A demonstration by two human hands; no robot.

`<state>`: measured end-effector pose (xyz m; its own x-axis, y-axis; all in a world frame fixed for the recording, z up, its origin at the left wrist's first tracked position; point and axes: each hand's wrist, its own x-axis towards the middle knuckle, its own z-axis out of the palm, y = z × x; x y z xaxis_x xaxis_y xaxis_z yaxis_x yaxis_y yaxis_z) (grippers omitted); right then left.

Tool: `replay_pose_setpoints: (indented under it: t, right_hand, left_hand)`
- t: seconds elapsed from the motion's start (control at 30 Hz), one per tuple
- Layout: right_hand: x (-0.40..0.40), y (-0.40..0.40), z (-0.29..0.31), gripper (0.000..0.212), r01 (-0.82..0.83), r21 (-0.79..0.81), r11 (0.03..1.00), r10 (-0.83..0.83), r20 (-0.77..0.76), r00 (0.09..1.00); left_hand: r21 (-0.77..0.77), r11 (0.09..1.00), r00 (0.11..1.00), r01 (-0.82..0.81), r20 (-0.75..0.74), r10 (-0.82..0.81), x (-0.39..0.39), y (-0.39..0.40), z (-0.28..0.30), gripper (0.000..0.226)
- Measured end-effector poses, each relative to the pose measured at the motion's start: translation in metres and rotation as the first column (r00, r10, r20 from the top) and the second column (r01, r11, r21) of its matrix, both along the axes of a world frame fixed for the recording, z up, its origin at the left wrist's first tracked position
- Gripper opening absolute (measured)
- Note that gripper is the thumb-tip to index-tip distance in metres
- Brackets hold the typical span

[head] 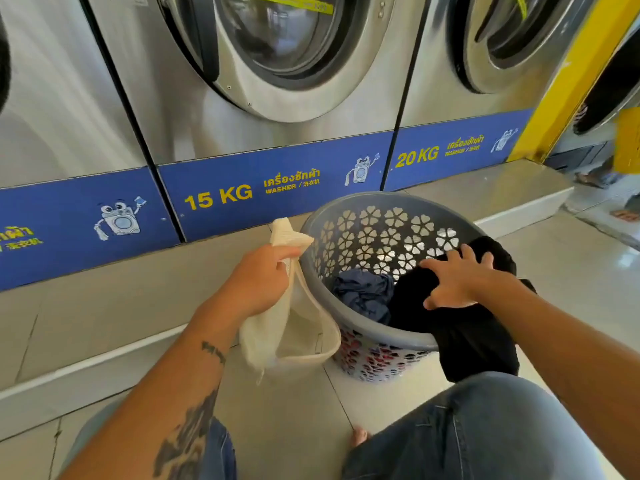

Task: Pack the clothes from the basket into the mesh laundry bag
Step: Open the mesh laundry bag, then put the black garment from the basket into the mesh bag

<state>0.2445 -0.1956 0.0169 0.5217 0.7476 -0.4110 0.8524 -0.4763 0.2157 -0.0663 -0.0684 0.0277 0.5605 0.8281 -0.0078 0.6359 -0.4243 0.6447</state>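
Note:
A grey round laundry basket (363, 329) with flower-shaped holes stands on the tiled floor in front of me. A dark blue garment (363, 292) lies crumpled inside it. A black garment (474, 337) hangs over the basket's near right rim. My right hand (453, 280) rests on top of the black garment with fingers spread and the thumb hooked under a fold. My left hand (258, 280) grips the top edge of a cream mesh laundry bag (294, 330), which hangs just left of the basket with its mouth partly open.
A raised tiled step (104, 306) runs along a row of steel washing machines (277, 81) with blue labelled panels. My knees in blue jeans (485, 427) flank the basket, and a bare toe (360, 436) shows on the floor between them.

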Motion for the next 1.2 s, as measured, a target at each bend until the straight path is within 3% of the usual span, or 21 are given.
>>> replay_pose_setpoints:
  t: [0.1,0.23,0.4,0.47,0.57,0.7,0.8,0.9,1.07,1.2]
  right_hand:
    - [0.009,-0.020,-0.013,0.084,0.044,-0.107,0.993,-0.041,0.030,0.999]
    - [0.003,-0.023,-0.013,0.063,-0.017,-0.055,0.998,0.020,0.040,0.999]
    - [-0.009,-0.018,0.001,0.051,-0.060,0.278,0.959,0.099,-0.131,0.986]
    - [-0.014,-0.013,0.009,0.042,-0.070,0.441,0.895,0.170,-0.192,0.967]
    - [-0.037,0.001,0.031,0.048,-0.062,0.632,0.773,0.284,-0.257,0.924]
    - [-0.083,0.019,0.059,0.047,0.037,0.776,0.630,0.395,-0.361,0.844]
    - [-0.109,0.027,0.048,0.042,0.189,0.736,0.650,0.396,-0.541,0.742]
    - [-0.126,0.030,0.020,0.050,0.181,0.624,0.760,0.363,-0.639,0.678]
    - [-0.136,0.025,-0.013,0.068,-0.056,0.458,0.887,0.340,-0.567,0.750]
    - [-0.133,0.026,-0.023,0.068,-0.057,0.514,0.856,0.400,-0.589,0.702]
  left_hand:
    - [-0.007,1.000,0.999,0.006,-0.036,-0.007,0.005,-0.005,-0.006,0.050]
    - [0.002,1.000,0.998,0.008,-0.057,-0.008,0.004,-0.014,-0.010,0.060]
    - [0.056,0.998,1.000,-0.029,0.006,0.029,-0.007,-0.017,-0.012,0.061]
    - [0.093,0.994,0.998,-0.051,0.038,0.048,-0.011,-0.017,-0.011,0.058]
    - [0.121,0.988,0.992,-0.096,0.098,0.084,-0.014,-0.016,-0.008,0.051]
    - [0.116,0.982,0.975,-0.151,0.179,0.129,-0.018,-0.014,-0.006,0.047]
    - [0.121,0.973,0.964,-0.198,0.205,0.171,-0.028,-0.010,-0.006,0.047]
    - [0.119,0.964,0.954,-0.239,0.212,0.210,-0.040,-0.008,-0.008,0.046]
    - [0.077,0.969,0.960,-0.233,0.175,0.217,-0.056,-0.005,-0.013,0.045]
    - [0.059,0.976,0.969,-0.210,0.146,0.200,-0.060,-0.005,-0.016,0.047]
